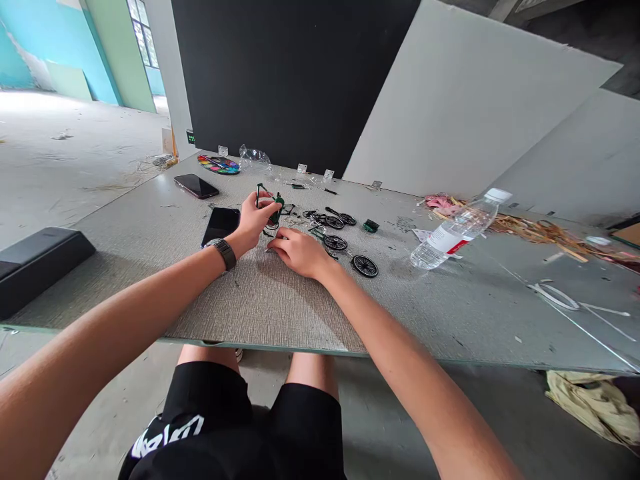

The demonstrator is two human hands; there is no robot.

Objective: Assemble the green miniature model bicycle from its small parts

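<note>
My left hand (251, 219), with a dark watch on its wrist, is closed round a small green bicycle frame (279, 199), held just above the table. Close beside it, my right hand (303, 253) is low at the table surface with thumb and fingers pinched together. Something tiny may be between those fingertips, too small to make out. To the right of my hands lie several black miniature spoked wheels (365, 266) and thin black bicycle parts (313, 216). A dark green and black small piece (371, 226) sits farther right.
A clear water bottle (457, 230) stands tilted in view at right. Left of my hands are a dark flat device (218, 224) and a phone (197, 186). Behind them lie a paint palette (219, 165) and clear plastic (254, 159). A black case (45, 260) is at far left; white cable ties (555, 295) are at right.
</note>
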